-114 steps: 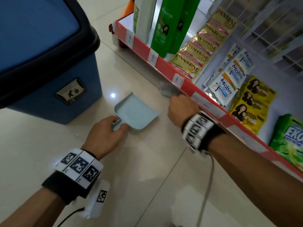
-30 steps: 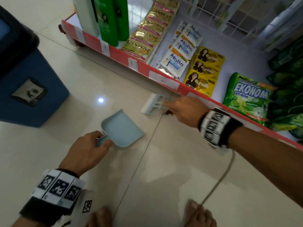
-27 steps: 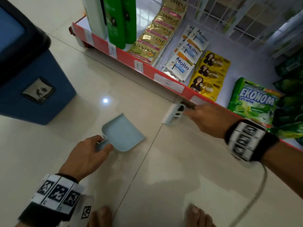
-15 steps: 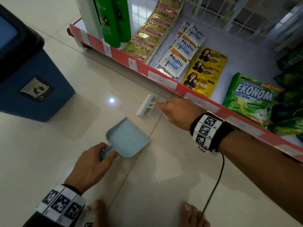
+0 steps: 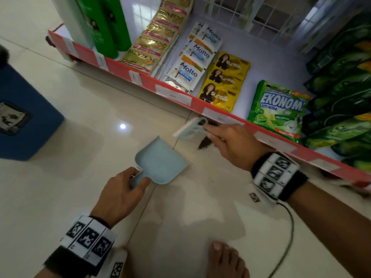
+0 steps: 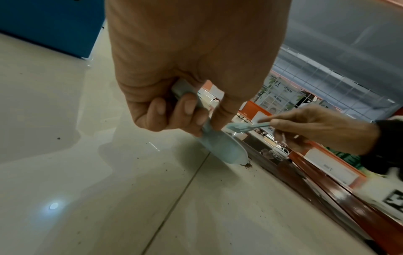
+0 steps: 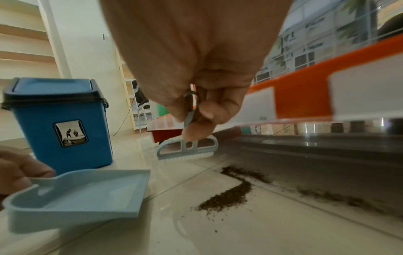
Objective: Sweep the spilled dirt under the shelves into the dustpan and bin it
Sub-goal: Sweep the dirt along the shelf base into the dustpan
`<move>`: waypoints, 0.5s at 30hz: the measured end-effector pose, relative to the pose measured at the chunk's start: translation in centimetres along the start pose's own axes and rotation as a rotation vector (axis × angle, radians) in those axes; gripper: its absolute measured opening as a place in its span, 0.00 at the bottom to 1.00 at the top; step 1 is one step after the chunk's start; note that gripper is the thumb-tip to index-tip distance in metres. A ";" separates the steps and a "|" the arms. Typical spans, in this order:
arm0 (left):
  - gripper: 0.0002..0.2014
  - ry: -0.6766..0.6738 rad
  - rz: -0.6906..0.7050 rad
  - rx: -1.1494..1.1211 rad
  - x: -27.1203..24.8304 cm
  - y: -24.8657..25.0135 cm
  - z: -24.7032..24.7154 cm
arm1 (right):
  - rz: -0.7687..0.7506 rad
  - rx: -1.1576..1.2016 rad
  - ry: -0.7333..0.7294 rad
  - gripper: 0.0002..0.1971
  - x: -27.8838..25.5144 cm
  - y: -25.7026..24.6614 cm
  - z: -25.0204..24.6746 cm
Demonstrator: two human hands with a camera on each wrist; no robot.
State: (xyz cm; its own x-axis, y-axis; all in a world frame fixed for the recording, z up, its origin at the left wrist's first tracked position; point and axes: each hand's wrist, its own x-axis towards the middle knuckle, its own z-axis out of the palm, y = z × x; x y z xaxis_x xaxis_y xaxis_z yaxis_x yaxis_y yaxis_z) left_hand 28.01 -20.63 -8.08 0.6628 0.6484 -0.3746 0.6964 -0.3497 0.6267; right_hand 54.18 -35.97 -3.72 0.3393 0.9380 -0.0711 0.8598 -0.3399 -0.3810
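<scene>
A small light-blue dustpan (image 5: 160, 165) (image 7: 87, 195) (image 6: 224, 148) lies on the tiled floor, its mouth toward the shelf. My left hand (image 5: 122, 195) (image 6: 185, 110) grips its short handle. My right hand (image 5: 230, 141) (image 7: 196, 117) pinches the handle of a small light-blue brush (image 5: 190, 128) (image 7: 187, 150) (image 6: 240, 126), held just above the floor by the shelf edge. A streak of dark dirt (image 5: 204, 145) (image 7: 231, 193) lies on the floor between the dustpan mouth and the shelf, with more dirt trailing under the shelf (image 7: 338, 196). The dustpan looks empty.
A blue bin (image 5: 22, 117) (image 7: 61, 120) with a black rim and closed lid stands left of the dustpan. The red-edged bottom shelf (image 5: 140, 77) carries shampoo bottles, sachets and detergent packs. My bare feet (image 5: 226, 259) are near the bottom edge. A cable (image 5: 289, 233) hangs from my right wrist.
My right hand has swung the brush back and forth along the shelf edge, drawing dirt out into a streak. My left hand has kept hold of the dustpan, which has barely shifted.
</scene>
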 end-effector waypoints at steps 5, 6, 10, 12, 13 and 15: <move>0.18 -0.012 0.015 -0.007 0.7 0.3 0.2 | 0.177 -0.344 -0.007 0.21 4.7 -2.0 3.2; 0.18 -0.013 0.015 -0.015 1.0 0.4 0.4 | 0.196 -0.407 -0.021 0.21 5.1 -2.3 3.5; 0.16 -0.028 0.028 -0.038 1.8 1.1 0.9 | 0.286 -0.424 -0.036 0.14 4.1 -2.2 3.5; 0.16 -0.033 0.044 -0.039 2.0 1.2 1.0 | 0.334 -0.382 -0.072 0.11 2.3 -1.5 2.8; 0.15 -0.033 0.050 -0.040 2.1 1.2 1.0 | 0.358 -0.371 -0.094 0.11 1.0 -1.1 2.3; 0.16 -0.033 0.060 -0.044 2.2 1.0 1.2 | 0.399 -0.395 -0.096 0.10 -1.7 -0.3 1.3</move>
State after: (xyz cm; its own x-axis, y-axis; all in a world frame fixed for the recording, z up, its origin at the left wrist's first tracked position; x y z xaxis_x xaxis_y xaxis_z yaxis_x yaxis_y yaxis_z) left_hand 30.45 -20.34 -9.08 0.7125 0.6039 -0.3572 0.6424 -0.3569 0.6782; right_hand 52.86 -37.40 -4.67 0.6467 0.7276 -0.2290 0.7559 -0.6515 0.0648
